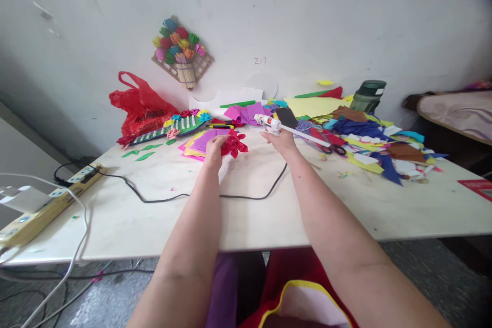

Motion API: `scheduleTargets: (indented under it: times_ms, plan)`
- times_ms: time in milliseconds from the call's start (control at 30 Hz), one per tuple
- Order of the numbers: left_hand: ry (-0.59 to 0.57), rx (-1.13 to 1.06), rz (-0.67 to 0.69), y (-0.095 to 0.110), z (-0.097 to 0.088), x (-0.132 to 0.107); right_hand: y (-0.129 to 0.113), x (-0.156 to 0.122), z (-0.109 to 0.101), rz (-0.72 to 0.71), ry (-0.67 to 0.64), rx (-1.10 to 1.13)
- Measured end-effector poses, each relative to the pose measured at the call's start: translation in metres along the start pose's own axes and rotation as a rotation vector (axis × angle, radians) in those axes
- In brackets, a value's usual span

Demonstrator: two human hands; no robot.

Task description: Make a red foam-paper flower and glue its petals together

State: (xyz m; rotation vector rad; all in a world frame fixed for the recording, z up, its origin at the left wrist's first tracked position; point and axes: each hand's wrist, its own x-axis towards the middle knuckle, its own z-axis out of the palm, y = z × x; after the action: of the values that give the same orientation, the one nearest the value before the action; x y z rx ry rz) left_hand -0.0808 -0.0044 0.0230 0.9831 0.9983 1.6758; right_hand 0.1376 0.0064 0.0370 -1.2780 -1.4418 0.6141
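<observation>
My left hand point(214, 149) is closed on a red paper flower point(234, 144), which it holds just above the table beside a stack of pink, purple and yellow sheets point(200, 142). My right hand point(282, 139) grips a white glue gun point(271, 124) with a glue stick poking out of its back toward the right. The nozzle points left, a short way from the flower. The gun's black cord point(215, 196) loops across the table to a power strip point(57, 199) at the left.
A pile of coloured paper scraps point(369, 138) and red-handled scissors point(334, 147) lie at the right. A red plastic bag point(140, 105) and a flower-decorated board point(172, 128) sit at the back left. A dark green bottle point(368, 96) stands by the wall.
</observation>
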Motion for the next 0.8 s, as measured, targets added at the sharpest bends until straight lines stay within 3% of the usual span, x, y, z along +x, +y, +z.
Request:
scheduleTargets:
  times_ms: [167, 333, 533, 800]
  plan:
    - [0.016, -0.038, 0.029, 0.006, 0.001, -0.004, -0.002, -0.005, -0.005, 0.047, 0.0, -0.381]
    - [-0.034, -0.055, 0.063, 0.009, 0.002, -0.007, -0.011, -0.011, -0.006, 0.12, -0.136, -0.668]
    - [-0.084, -0.069, 0.095, 0.014, 0.005, -0.012, -0.014, -0.017, 0.005, 0.055, -0.321, -0.835]
    - [-0.178, -0.06, 0.049, 0.013, 0.006, -0.012, -0.013, -0.02, 0.012, 0.035, -0.39, -0.892]
